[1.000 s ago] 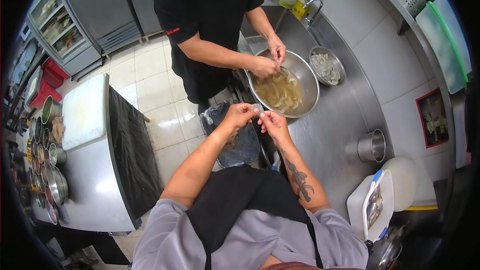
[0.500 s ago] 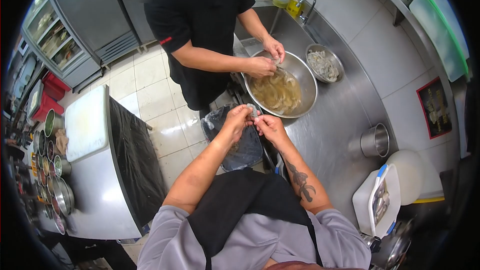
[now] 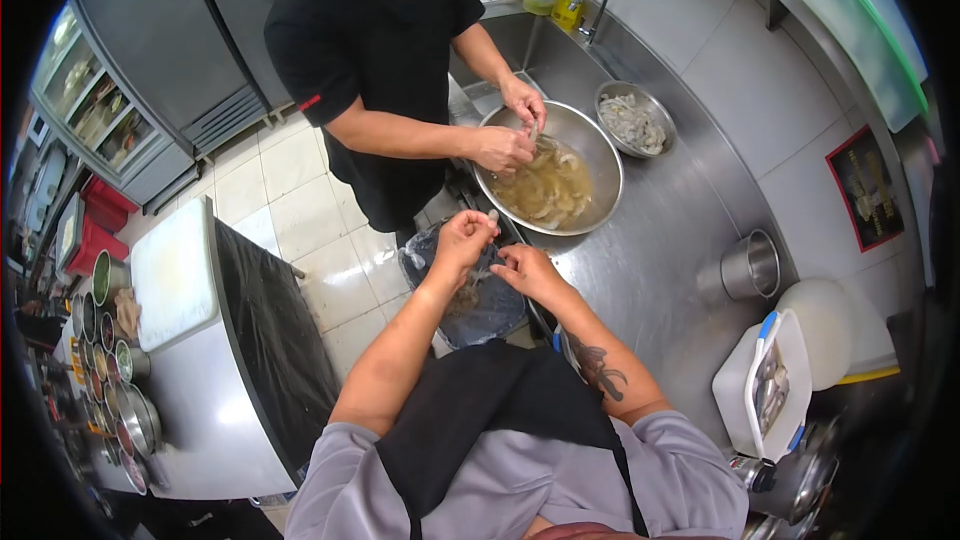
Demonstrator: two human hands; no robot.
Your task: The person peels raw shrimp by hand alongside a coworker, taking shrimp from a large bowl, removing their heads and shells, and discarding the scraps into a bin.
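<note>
Above a bin (image 3: 505,315) lined with a clear plastic bag, my left hand (image 3: 465,243) pinches a small greyish shrimp (image 3: 493,217) between thumb and fingers. My right hand (image 3: 533,272) is just to its right and lower, apart from the shrimp, with its fingers drawn together. A pale, thin scrap shows by those fingertips, too small to name surely. Beyond my hands stands a large steel bowl (image 3: 612,190) of cloudy yellowish water with shrimp (image 3: 548,195) in it. Past it, a smaller steel bowl (image 3: 668,145) holds a heap of greyish shrimp.
A co-worker in black (image 3: 370,60) handles a shrimp over the large bowl. The steel counter (image 3: 650,270) carries a metal pot (image 3: 750,265) and a white container (image 3: 735,395). A faucet (image 3: 597,15) rises by the sink. At left is a table with a white cutting board (image 3: 175,270).
My hands have come apart: the left keeps the shrimp, while the right has moved down from it. The co-worker's hands have shifted slightly over the large bowl.
</note>
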